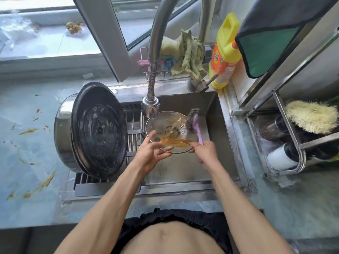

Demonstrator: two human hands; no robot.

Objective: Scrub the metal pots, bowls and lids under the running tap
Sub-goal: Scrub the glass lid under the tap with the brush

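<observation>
A glass lid (168, 125) with orange grease along its near edge is held tilted over the sink (212, 114), right under the tap head (150, 107). My left hand (150, 153) grips its near left rim, thumb on top and fingers beneath. My right hand (205, 151) holds the purple handle of a scrub brush (194, 121), whose dark head touches the lid's right edge. A large metal pot (62, 132) lies on its side on the drain rack at left, with a dark lid (99, 131) leaning against its mouth.
A yellow detergent bottle (224, 52) and a wire basket of rags (185, 55) stand behind the sink. A metal rack (286, 143) with a pale brush and jars sits at right. Orange food scraps dot the blue counter (27, 143) at left.
</observation>
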